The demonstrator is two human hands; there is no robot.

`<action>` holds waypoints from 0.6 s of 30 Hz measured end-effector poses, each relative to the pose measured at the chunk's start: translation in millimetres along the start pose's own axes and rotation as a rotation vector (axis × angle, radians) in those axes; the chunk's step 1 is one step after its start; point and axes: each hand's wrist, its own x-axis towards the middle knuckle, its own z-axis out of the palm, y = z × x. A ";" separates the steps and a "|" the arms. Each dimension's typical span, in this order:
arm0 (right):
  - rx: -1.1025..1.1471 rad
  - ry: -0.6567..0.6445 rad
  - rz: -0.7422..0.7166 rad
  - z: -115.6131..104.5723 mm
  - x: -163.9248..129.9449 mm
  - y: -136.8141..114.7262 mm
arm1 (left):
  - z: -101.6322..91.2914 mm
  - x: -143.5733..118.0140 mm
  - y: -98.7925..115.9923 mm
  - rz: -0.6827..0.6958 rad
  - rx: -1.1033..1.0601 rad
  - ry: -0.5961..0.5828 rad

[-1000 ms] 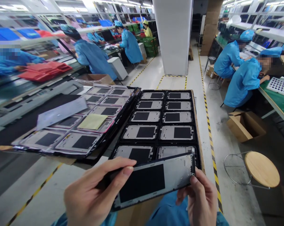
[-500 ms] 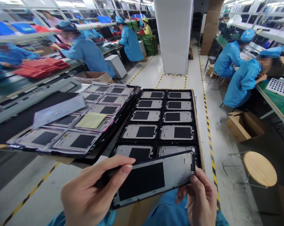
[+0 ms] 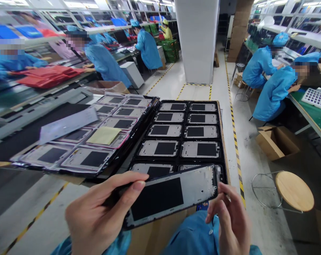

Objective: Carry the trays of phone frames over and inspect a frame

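My left hand [image 3: 99, 209] grips the left end of a phone frame [image 3: 194, 187], thumb on its face. The frame is tilted, right end higher, with a black rim, a silvery plate and a black rectangle. My right hand [image 3: 231, 216] is beside the right end, its thumb and fingers parted; the fingertips are close to the corner, and I cannot tell whether they touch it. Behind, a black tray [image 3: 222, 148] carries similar frames in two columns; the held frame partly covers its nearest row.
To the left, another tray [image 3: 96, 172] of frames has a yellow note [image 3: 104, 135] and a white sheet [image 3: 68, 125] on it. A round stool [image 3: 294, 191] and an open carton [image 3: 276, 141] stand to the right. Several people in blue sit at benches on both sides.
My right thumb and fingers have come away from their pinch on the frame's right end and spread. The frame has shifted slightly left and up, still in my left hand.
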 end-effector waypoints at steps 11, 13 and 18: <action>-0.296 0.022 0.031 -77.3 0.8 30.4 | 32.8 37.5 -26.8 0.616 -0.239 -0.471; -0.317 0.088 0.069 -92.9 -1.9 37.4 | 38.6 40.9 -27.5 0.727 -0.322 -0.569; -0.383 0.281 0.064 -116.3 1.8 37.2 | 55.9 35.4 -21.1 1.009 -0.192 -0.695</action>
